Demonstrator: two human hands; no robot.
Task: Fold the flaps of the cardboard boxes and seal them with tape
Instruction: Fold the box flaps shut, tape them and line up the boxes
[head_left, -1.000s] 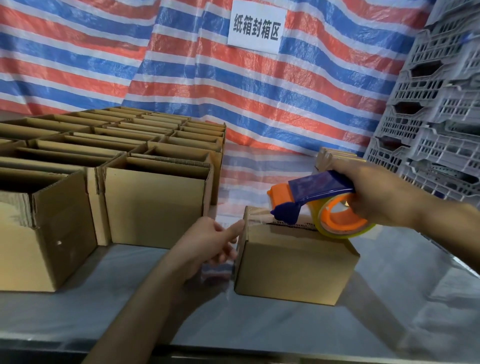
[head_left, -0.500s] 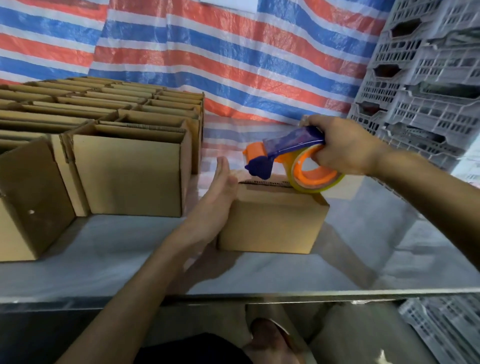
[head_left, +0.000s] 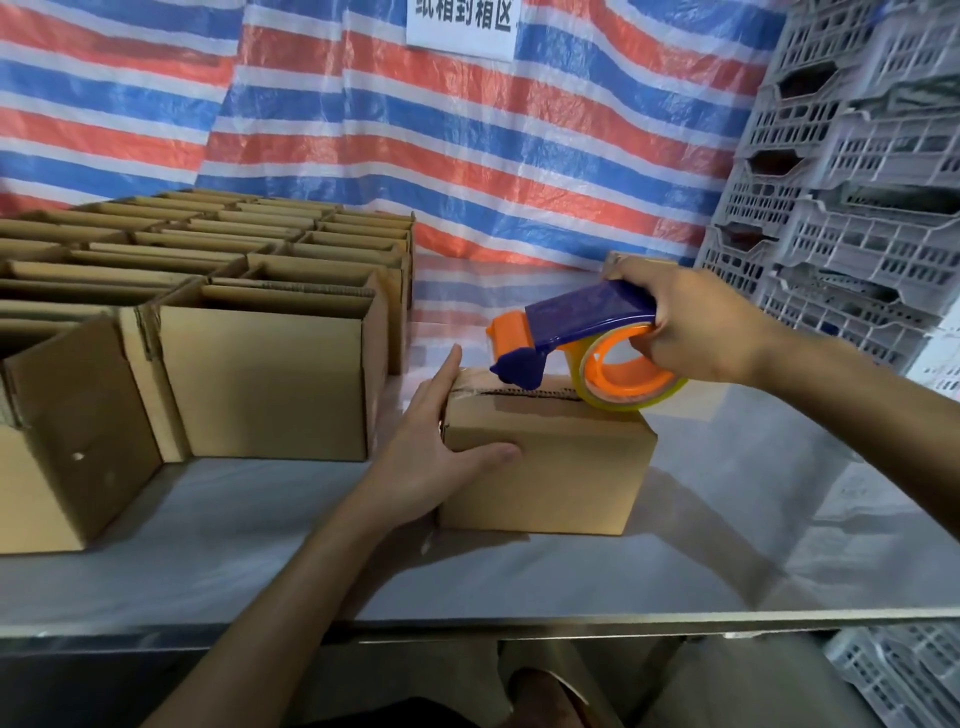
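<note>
Left hand (head_left: 436, 457) is bracing the closed box (head_left: 545, 467) in the head view. Its straight fingers are lying flat against the box's left end and reaching up to the top edge, while the thumb is resting across the front face. It is gripping nothing and is only pressing. Right hand (head_left: 696, 332) is wrapping curled fingers round the handle of the tape dispenser (head_left: 571, 322). The dispenser's blue nose is touching the box top near the left end of the centre seam, and the tape roll (head_left: 628, 384) is riding over the right part of the top.

The closed box is standing on the table (head_left: 571, 577), directly before the person, with its flaps lying folded down. A short, wrinkled length of tape is showing at the left end of the seam. The seam under the dispenser is showing as a dark, uncovered slot. As a judgement, sealing of this box is only beginning, and a pull along the full seam is remaining.

To the left, many open boxes (head_left: 270, 379) are standing in close rows with their tops unsealed, so most of the task is remaining. The nearest one is standing near the left hand but apart from it, and is not blocking the tape path. Plastic crates (head_left: 857, 208) are standing stacked on the right. A striped tarp (head_left: 467, 156) is hanging behind, carrying a white sign (head_left: 460, 26).
</note>
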